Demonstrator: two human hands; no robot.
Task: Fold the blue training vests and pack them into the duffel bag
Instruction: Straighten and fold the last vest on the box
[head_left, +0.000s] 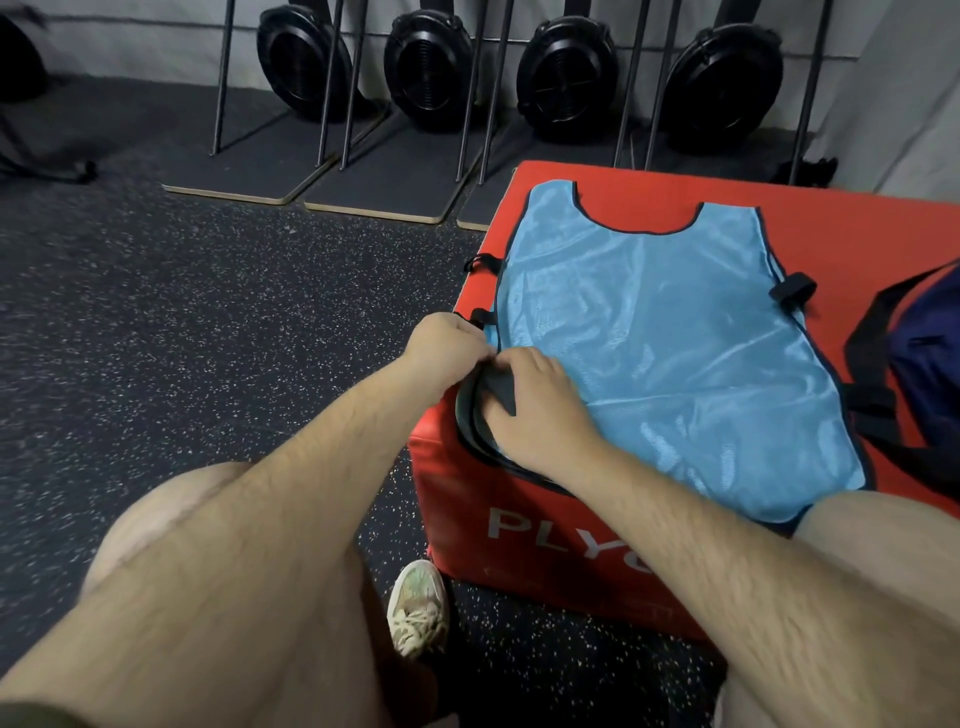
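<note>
A light blue mesh training vest with black trim lies spread flat on a red plyo box, neck opening away from me. My left hand and my right hand meet at the vest's near left corner. Both pinch the black-edged hem there, and a black strap loop shows under my right fingers. The dark blue duffel bag with black straps sits on the box at the right edge of view, partly cut off.
Black side straps stick out from the vest's edges. Dark speckled rubber floor lies to the left. Several black rowing machines stand upright along the back wall. My knee and shoe are beside the box's front.
</note>
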